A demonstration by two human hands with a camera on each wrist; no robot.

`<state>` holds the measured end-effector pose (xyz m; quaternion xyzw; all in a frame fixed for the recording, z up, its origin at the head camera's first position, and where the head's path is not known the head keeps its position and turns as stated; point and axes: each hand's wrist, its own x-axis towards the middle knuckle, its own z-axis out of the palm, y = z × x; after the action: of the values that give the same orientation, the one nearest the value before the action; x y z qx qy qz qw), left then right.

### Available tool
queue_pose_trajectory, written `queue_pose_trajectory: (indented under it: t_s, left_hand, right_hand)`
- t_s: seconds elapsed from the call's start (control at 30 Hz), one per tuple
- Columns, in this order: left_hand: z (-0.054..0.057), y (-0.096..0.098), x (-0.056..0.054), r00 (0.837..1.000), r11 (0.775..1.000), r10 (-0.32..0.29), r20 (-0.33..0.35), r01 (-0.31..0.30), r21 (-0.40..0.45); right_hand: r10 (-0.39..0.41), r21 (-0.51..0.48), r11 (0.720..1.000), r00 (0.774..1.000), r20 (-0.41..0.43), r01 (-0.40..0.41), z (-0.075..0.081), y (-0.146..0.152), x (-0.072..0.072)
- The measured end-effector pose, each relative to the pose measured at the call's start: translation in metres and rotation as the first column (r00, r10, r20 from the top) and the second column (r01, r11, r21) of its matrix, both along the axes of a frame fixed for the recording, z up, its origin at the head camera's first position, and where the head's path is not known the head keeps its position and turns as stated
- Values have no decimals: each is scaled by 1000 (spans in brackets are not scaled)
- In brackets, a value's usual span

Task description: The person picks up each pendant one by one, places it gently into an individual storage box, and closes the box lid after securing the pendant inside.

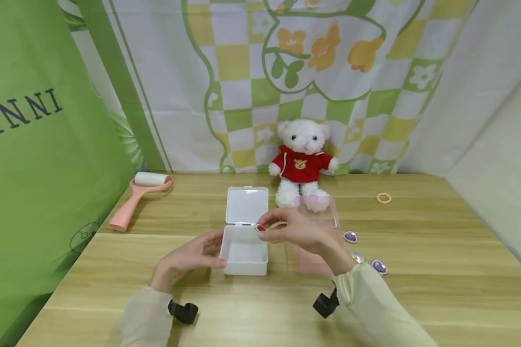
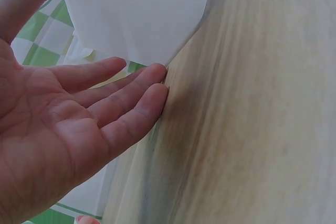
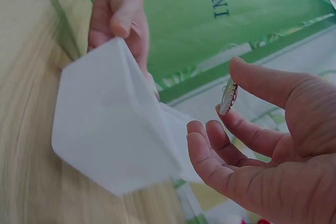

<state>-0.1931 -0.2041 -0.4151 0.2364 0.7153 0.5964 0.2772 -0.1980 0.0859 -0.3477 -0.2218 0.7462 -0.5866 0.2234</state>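
Observation:
A white plastic box (image 1: pixel 245 268) stands on the table with its hinged lid (image 1: pixel 247 206) thrown back. My left hand (image 1: pixel 194 254) is at the box's left side, thumb on the front left corner. In the left wrist view its fingers (image 2: pixel 128 119) stretch loosely along the box wall. My right hand (image 1: pixel 295 230) pinches a red gem with a beaded rim (image 1: pixel 260 227) between thumb and index finger, over the box's back right corner. The right wrist view shows this gem (image 3: pixel 229 97) edge-on, its other fingers loosely bent below.
Right of the box lies an open pink clear case (image 1: pixel 312 264), partly hidden by my right arm. Two purple gems (image 1: pixel 350 236) and a clear gem (image 1: pixel 358 256) lie beyond it. A white teddy bear (image 1: pixel 303 164), a wooden ring (image 1: pixel 384 198) and a pink lint roller (image 1: pixel 132 202) are farther back.

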Motion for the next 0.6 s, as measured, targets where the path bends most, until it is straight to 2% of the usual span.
queue_pose_trajectory:
  t_s: [0.23, 0.37, 0.6]
  left_hand:
    - [0, 1, 0, 999, 1000, 2, -45, -3, -20]
    - [1, 0, 1, 999, 1000, -3, -47, 2, -20]
    - [3, 1, 1, 999, 999, 22, -36, -23, -30]
  right_hand:
    - [34, 67, 997, 999, 3, -34, -3, -39, -3]
    - [54, 132, 990, 998, 16, -56, -4, -54, -6]
    - [83, 202, 973, 987, 137, -110, -9, -68, -10]
